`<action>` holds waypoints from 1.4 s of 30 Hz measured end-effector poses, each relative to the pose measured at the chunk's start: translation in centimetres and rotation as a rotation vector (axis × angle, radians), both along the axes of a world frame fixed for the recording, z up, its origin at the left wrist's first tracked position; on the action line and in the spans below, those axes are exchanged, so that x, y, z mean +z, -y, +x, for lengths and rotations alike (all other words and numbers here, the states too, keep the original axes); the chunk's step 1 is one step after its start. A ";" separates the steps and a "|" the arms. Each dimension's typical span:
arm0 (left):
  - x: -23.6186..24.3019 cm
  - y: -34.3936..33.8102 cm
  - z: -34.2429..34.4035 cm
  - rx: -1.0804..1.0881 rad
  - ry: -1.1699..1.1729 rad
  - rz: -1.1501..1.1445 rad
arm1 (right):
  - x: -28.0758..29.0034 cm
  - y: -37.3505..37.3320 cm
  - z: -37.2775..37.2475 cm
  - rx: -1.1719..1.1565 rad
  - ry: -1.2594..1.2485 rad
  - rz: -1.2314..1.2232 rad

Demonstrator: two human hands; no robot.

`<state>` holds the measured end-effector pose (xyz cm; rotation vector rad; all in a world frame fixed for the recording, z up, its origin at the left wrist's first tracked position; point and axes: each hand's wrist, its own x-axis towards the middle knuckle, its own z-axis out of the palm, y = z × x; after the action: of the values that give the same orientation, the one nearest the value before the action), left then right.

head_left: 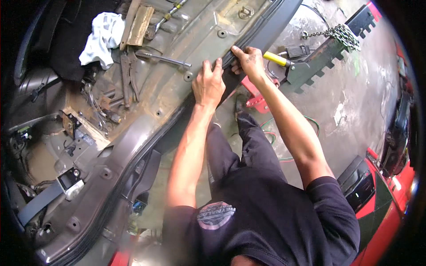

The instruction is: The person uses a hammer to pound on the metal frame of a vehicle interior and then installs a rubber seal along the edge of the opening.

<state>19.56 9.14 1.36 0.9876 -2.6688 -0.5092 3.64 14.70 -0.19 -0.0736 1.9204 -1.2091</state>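
Note:
A black rubber door seal [254, 34] runs along the edge of the car's bare metal door sill [202, 42]. My left hand [208, 87] lies on the sill with its fingers stretched out toward the seal. Just beyond it, my right hand [249, 63] is closed over the seal, its thumb on top and the other fingers curled at the outer side, partly hidden. A ratchet-like metal tool [166, 58] rests on the floor pan left of my left hand.
Inside the car lie a white cloth [104, 37], a wood block [140, 26], pliers [126, 80] and several loose tools. A seat belt buckle [71, 184] is at lower left. Outside stands a toothed dark beam [319, 62] with a chain [339, 35] and a yellow handle [276, 58].

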 end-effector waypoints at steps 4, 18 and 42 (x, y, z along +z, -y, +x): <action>-0.3 0.0 0.9 0.022 -0.054 0.016 | 1.3 -0.6 1.8 0.043 0.061 -0.081; 0.0 -1.8 7.4 0.159 -0.227 0.031 | 1.0 -2.2 6.4 0.273 0.203 -0.060; -2.0 0.8 -7.0 -0.146 -0.064 -0.205 | -1.4 -0.2 -5.9 0.120 -0.448 -0.011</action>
<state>12.52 8.38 -0.61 0.7114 -2.6829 -0.2822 -2.21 14.87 -1.62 -0.4951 2.2526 -1.1932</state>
